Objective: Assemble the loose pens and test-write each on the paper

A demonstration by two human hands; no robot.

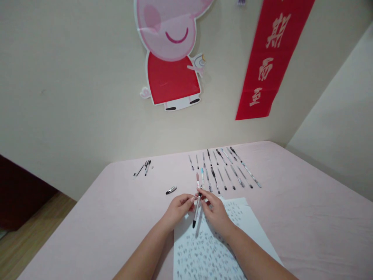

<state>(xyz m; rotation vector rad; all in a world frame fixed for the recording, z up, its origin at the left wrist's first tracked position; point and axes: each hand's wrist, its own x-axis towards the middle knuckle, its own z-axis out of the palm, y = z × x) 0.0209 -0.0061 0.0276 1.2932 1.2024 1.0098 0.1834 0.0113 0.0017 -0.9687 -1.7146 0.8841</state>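
In the middle of the head view, a slim pen (196, 212) with a clear barrel and a black end is tilted above the written paper (204, 256), its black end pointing down toward me. The thumb and fingers of my right hand (215, 212) grip its upper part. My left hand (180, 208) is closed, thumb and fingertips pinched together against the pen's upper left side; the exact contact is partly hidden. A black pen cap with a shiny clip (171, 190) lies on the pink tabletop, just beyond my left hand.
Several pens (221, 179) lie in two rows beyond the paper. A small group of black pen parts (145, 168) lies at the far left of the pink-covered table (116, 217). Behind stands a wall (87, 97) with a pig cutout (175, 79) and a red banner (259, 77).
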